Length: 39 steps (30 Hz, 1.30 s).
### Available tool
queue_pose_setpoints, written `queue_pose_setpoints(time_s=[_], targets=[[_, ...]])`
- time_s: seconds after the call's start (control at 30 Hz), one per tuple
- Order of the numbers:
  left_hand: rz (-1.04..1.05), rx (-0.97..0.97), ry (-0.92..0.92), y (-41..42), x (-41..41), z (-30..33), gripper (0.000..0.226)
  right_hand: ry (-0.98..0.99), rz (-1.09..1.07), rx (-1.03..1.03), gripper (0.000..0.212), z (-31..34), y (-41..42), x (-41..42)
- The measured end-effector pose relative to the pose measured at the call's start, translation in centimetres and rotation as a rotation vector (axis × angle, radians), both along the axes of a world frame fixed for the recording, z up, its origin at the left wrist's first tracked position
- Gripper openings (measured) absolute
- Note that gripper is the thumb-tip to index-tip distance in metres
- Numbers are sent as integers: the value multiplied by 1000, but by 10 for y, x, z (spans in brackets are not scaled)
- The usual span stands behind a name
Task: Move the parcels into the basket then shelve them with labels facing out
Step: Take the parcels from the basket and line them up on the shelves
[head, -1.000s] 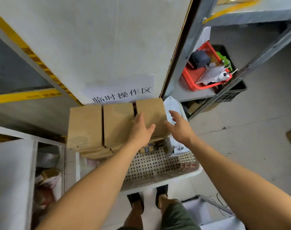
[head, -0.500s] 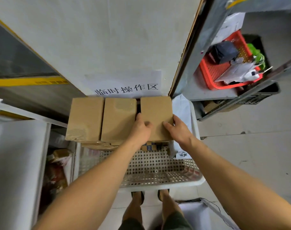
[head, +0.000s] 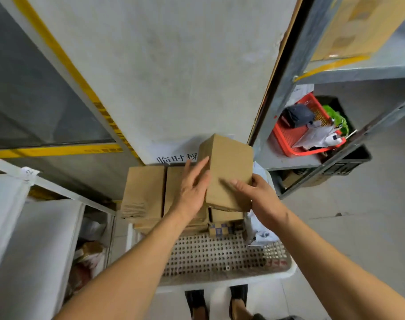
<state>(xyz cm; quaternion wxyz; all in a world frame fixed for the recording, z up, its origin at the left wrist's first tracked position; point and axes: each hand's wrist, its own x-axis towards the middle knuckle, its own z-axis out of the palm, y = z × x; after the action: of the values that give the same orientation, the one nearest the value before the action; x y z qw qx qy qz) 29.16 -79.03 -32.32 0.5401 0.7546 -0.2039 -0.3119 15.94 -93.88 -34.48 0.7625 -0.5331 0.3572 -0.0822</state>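
Observation:
A brown cardboard parcel is lifted above the white perforated basket. My right hand grips its lower right corner, thumb on the top face. My left hand lies flat with straight fingers against the parcel's left side. Two more brown parcels, one at the left and one partly hidden under my left hand, sit side by side on top of a stack in the basket. Smaller boxes lie below them.
A grey metal shelf at right holds a red basket with odds and ends. A large box sits on the shelf above. A paper sign hangs on the white wall. Low shelving stands at left.
The rightmost parcel has come up off the stack and tilted, held between both hands. The view has tipped upward, showing more of the shelf.

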Motion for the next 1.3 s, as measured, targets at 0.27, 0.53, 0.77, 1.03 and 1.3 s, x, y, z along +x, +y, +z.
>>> queue_pose_setpoints(time_s=[0.27,0.53,0.77,1.03,1.3], targets=[[113,-2,-290,46,10,31,94,-89,102,-30,75,54,41,37],[197,-247,-120,78,21,49,64,-78,134,261,68,62,48,23],[-2,-75,613,90,34,41,85,-268,-9,626,54,69,61,11],[42,-183,568,90,30,36,60,-89,161,200,44,53,45,15],[-67,-122,242,99,49,43,70,45,157,-524,120,80,55,29]])
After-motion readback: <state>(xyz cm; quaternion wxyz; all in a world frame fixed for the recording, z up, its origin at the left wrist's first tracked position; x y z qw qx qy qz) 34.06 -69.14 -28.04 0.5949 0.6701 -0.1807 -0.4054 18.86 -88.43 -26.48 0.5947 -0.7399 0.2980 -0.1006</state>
